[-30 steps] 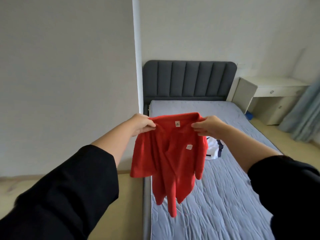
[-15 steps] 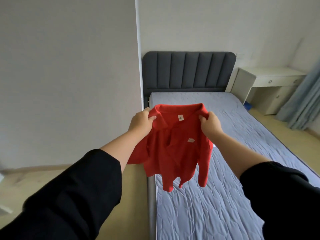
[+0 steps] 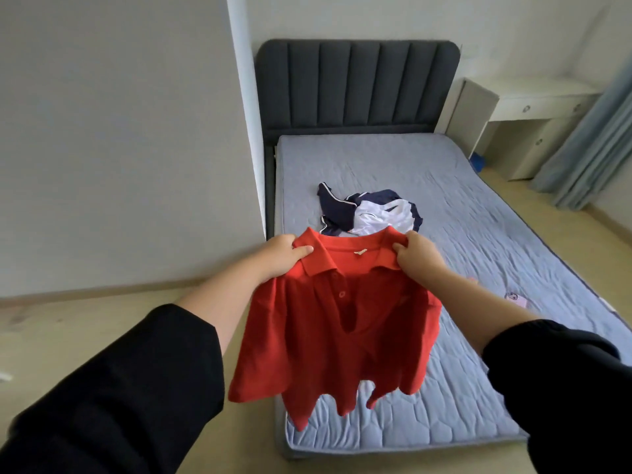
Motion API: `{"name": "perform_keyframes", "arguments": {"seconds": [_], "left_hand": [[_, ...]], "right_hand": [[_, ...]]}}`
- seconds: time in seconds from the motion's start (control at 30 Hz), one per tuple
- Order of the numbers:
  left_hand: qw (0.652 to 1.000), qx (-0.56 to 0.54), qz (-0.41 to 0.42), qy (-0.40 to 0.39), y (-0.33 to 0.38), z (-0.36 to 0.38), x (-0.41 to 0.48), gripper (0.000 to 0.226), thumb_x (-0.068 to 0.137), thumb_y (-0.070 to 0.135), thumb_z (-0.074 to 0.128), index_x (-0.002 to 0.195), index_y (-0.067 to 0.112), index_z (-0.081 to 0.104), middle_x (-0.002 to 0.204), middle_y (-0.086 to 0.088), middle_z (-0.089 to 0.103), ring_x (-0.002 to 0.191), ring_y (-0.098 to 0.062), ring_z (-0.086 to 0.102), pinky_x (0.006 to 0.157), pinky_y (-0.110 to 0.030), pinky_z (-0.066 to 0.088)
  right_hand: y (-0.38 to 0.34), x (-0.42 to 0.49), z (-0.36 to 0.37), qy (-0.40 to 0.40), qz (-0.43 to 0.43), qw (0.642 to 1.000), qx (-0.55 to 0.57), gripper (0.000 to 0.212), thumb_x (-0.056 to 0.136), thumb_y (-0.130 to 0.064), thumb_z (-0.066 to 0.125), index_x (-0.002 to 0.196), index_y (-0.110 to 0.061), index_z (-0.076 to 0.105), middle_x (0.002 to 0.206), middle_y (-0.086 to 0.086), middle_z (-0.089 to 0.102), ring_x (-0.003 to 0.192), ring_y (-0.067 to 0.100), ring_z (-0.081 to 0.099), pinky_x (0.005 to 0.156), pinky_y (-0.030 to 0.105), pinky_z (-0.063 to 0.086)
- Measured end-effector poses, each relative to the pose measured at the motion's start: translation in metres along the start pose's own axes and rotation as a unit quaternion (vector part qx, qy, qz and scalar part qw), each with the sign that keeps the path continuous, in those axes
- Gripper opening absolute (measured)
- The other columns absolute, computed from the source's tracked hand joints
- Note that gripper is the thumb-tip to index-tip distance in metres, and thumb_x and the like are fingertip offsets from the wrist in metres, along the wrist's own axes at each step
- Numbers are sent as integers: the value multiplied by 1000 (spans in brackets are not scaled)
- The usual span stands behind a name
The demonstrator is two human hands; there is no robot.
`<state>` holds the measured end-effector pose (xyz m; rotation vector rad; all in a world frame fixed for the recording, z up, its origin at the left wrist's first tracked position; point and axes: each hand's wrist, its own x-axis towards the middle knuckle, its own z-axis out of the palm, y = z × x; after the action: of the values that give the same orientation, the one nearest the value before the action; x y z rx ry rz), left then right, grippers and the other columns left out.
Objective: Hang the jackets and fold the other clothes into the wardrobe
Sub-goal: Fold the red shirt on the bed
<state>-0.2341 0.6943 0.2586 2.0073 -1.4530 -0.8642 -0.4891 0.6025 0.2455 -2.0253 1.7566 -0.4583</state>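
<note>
Fingers [image 3: 302, 250] of both hands are curled and clamped on one red polo shirt [image 3: 328, 336]. The left hand [image 3: 280, 256] pinches the collar's left end and the right hand [image 3: 419, 258] pinches its right end. The shirt hangs in the air over the near left corner of the bed [image 3: 478, 234], button placket facing the camera, with the hem just above the mattress edge.

Count: two hands, two black sleeves, one shirt held. One navy-and-white garment [image 3: 366, 212] lies crumpled mid-mattress, just beyond the collar. One small pink item [image 3: 516, 299] lies near the right forearm.

Surroundings: one dark padded headboard [image 3: 355, 83], one white desk [image 3: 533, 104] and one pale blue curtain [image 3: 595, 138] at the right. The shirt covers the mattress beneath it, and the right forearm partly hides the pink item.

Against half a second ago, the shirt is lower and turned, its buttons now showing. The navy-and-white garment, then hidden behind the shirt, is exposed.
</note>
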Motion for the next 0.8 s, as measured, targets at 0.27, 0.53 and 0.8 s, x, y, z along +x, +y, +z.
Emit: {"name": "perform_keyframes", "arguments": {"seconds": [0.27,0.53,0.8], "left_hand": [[994,58,-81,55,-43,155,48,18,90,19,61,82,7,52,91,-16,60,95,-34,59,69,-34,40],[960,163,-99,206,-153,315,134,14,89,25,63,86,12,58,101,-10,61,93,-32,58,69,-36,42],[968,19,-101,231,-257,430,222,16,89,26,54,90,11,59,93,-11,71,93,-31,65,82,-35,49]], "right_hand": [[126,32,85,-57,26,998,8,8,94,-15,50,91,-10,44,105,24,61,99,40,57,68,34,31],[248,73,247,37,33,998,30,14,87,-21,59,89,-8,62,95,16,62,92,37,58,68,35,37],[315,143,396,40,-10,997,69,22,90,-22,57,95,-1,59,99,20,66,96,38,60,70,34,37]]}}
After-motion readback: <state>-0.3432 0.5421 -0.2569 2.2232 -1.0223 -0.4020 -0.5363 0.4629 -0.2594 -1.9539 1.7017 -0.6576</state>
